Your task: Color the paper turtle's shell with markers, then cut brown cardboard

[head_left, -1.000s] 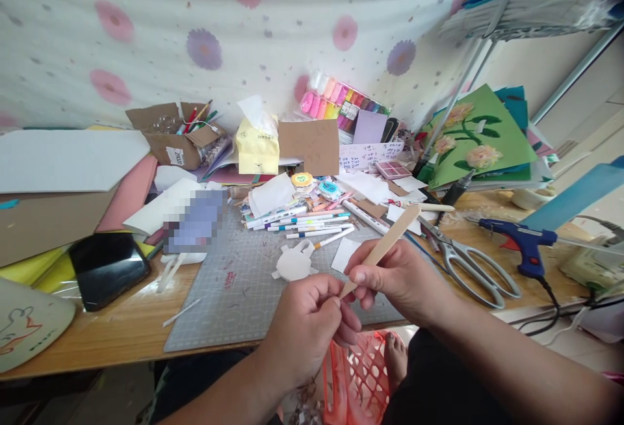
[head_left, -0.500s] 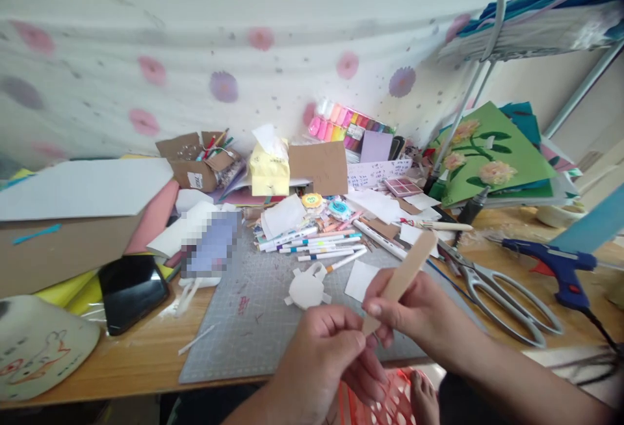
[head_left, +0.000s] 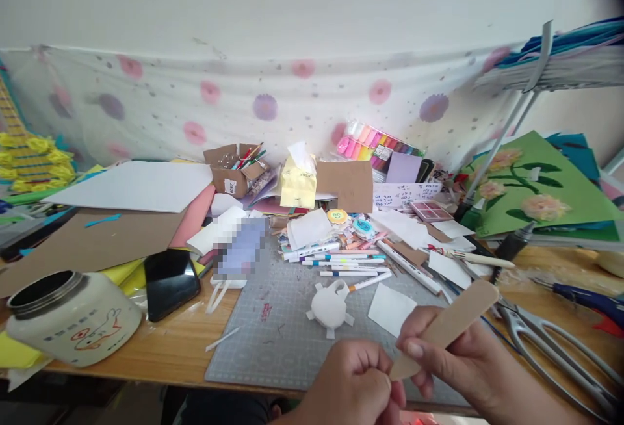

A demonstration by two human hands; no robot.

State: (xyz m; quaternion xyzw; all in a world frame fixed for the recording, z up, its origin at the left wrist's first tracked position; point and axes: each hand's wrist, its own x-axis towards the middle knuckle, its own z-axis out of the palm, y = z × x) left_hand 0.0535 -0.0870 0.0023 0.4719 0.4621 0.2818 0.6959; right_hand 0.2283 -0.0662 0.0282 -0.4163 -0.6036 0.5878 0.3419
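Note:
A wooden craft stick (head_left: 461,314) slants up to the right above the front edge of the grey cutting mat (head_left: 263,350). My left hand (head_left: 348,379) pinches its lower end, with the thumb on top and the fingers curled. Higher up, my right hand (head_left: 455,357) grips the same stick between thumb and fingers. Just beyond the hands, a round white paper cutout (head_left: 328,307) with small tabs and a loop lies on the mat. Beside it is a white paper square (head_left: 391,309), partly behind my right hand.
Metal scissors (head_left: 541,347) and a blue glue gun (head_left: 580,298) lie to the right. Several markers (head_left: 351,262) cross the mat's back. Leftward are a black phone (head_left: 171,284) and a cream jar (head_left: 78,321). A yellow tissue pack (head_left: 298,184) stands behind.
The view has swung left and up, so the desk things sit further right and more of the jar shows. The craft stick leans flatter, still in both hands.

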